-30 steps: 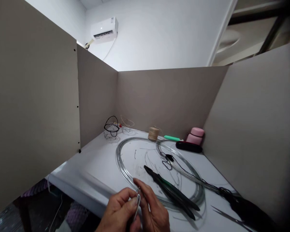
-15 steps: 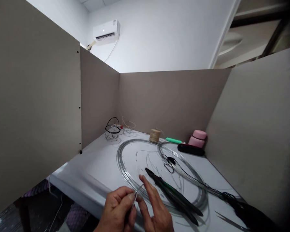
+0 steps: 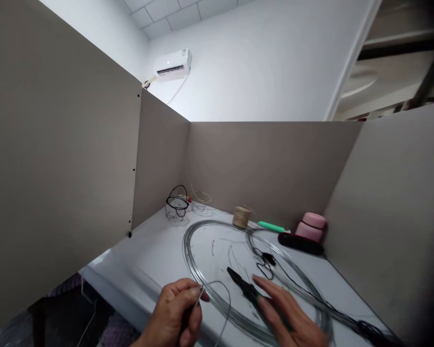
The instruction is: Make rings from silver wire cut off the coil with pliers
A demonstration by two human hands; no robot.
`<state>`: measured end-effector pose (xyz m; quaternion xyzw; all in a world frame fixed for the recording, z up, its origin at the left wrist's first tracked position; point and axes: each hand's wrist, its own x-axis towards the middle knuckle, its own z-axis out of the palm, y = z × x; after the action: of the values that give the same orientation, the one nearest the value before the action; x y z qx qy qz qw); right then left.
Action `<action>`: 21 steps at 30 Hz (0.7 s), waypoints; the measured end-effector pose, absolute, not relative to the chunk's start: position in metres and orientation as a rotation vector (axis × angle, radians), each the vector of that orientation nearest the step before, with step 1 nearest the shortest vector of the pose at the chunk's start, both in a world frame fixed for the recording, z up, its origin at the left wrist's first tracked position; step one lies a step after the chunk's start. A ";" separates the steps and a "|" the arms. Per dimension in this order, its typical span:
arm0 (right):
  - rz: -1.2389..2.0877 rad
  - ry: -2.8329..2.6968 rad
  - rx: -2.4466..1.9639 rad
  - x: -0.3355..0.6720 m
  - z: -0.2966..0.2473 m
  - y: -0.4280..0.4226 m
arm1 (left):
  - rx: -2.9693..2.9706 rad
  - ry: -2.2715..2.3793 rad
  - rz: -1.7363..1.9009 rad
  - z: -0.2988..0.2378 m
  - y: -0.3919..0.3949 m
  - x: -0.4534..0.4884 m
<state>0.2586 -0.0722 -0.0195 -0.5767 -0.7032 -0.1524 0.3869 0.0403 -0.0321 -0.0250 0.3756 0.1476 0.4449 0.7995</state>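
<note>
My left hand point(image 3: 176, 315) is closed in a pinch on a thin piece of silver wire point(image 3: 222, 299) that curls to the right of its fingertips, low in the view over the table's front edge. My right hand point(image 3: 289, 313) lies flat with fingers stretched out over the black-and-green pliers point(image 3: 244, 285), touching or just above their handles. Both hands are over the near side of a large coil of silver wire point(image 3: 195, 260) lying on the white table point(image 3: 155, 250).
Grey partition boards wall the table on the left, back and right. Along the back stand a small wire basket shape point(image 3: 177, 205), a spool of tan thread point(image 3: 242, 217), a green pen point(image 3: 273, 226), a pink case point(image 3: 311, 225) and a black case point(image 3: 300, 243). A black cord point(image 3: 267, 260) crosses the coil.
My right hand has let go of the wire near my left hand and moved right onto the pliers. The left hand keeps its pinch. The view has tilted up and shifted.
</note>
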 end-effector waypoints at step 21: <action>0.311 -1.334 -1.234 0.174 -0.035 -0.075 | 0.782 0.103 0.819 -0.039 -0.040 0.045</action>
<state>0.1736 -0.0749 -0.0346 -0.5334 -0.5764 0.1343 0.6044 0.0455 -0.0401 -0.0393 0.3703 0.0486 0.3877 0.8427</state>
